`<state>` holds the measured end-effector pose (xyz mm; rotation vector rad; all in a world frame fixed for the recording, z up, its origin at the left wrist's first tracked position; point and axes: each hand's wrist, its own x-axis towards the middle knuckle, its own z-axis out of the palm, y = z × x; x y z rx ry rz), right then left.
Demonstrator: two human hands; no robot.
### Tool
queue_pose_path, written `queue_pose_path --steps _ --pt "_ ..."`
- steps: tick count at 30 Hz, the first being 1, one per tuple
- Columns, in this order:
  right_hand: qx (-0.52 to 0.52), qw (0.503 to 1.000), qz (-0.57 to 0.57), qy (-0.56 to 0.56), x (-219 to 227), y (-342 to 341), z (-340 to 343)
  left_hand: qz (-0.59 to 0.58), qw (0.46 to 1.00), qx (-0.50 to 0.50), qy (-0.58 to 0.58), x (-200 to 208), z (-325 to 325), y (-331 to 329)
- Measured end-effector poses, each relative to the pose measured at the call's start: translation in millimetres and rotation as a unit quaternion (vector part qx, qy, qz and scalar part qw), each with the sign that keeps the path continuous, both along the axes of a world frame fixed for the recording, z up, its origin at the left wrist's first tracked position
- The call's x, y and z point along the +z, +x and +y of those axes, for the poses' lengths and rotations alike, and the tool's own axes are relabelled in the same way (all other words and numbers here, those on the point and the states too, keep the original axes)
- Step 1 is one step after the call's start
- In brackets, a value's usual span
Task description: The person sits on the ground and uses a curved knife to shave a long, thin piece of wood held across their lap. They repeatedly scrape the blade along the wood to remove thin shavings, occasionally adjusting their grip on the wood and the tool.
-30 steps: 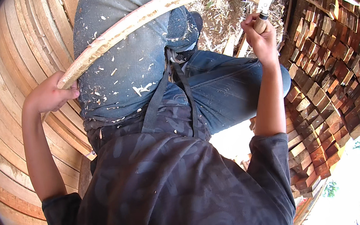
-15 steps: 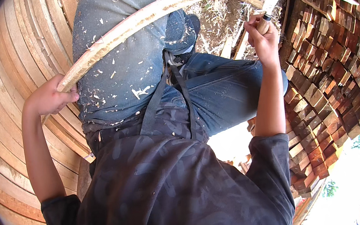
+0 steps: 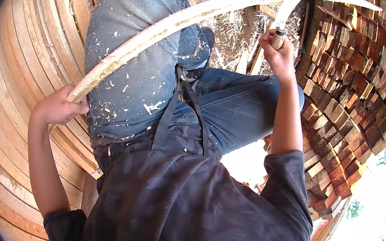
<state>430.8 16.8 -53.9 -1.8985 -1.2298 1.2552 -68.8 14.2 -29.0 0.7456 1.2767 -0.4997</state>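
While the left hand [image 3: 62,106] grips one end of a long, pale wooden strip [image 3: 144,37], the right hand [image 3: 281,59] clasps a brown-handled tool [image 3: 278,40] with curved metal blade; blade meets strip toward its other end; strip crosses over blue denim trousers [image 3: 131,87], flecked with pale shavings [image 3: 153,107]; stacked reddish-brown wooden blocks [image 3: 339,97] at right.

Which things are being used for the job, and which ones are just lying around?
Being used:
Long curved wooden strip, gripped near one end by the left hand
Wood-handled blade, held in the right hand

Just lying around:
Long planks on the left
Piled wooden blocks on the right
Pale shavings on the jeans
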Motion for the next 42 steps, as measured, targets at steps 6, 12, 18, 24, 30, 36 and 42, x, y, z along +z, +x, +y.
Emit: queue_pose_path --steps 6,12,18,24,30,36,42 --pt "0.025 0.999 0.032 -0.016 0.5 -6.8 9.3 -0.024 1.000 -0.007 -0.016 -3.3 4.0 0.5" --pt "-0.002 0.998 0.065 -0.010 5.1 -5.8 9.6 -0.032 0.999 -0.009 -0.026 -1.8 5.6 1.0" --pt "-0.147 0.968 0.177 0.095 11.4 -0.3 7.4 -0.047 0.998 0.010 -0.043 -4.7 3.7 1.8" --pt "-0.050 0.991 0.094 0.077 -5.1 -5.7 6.4 -0.050 0.997 0.015 -0.064 -5.0 4.6 -1.5" --pt "0.001 0.997 0.005 0.082 -2.9 3.4 14.0 -0.017 0.996 0.052 -0.071 -1.7 0.4 -1.1" --pt "0.081 0.996 0.024 0.037 -5.3 -17.4 6.1 -0.041 0.997 0.047 -0.054 -5.0 3.8 -1.8" --pt "0.100 0.993 0.000 0.062 -5.7 -15.7 15.4 -0.027 0.998 0.039 -0.031 -5.0 2.4 3.4"
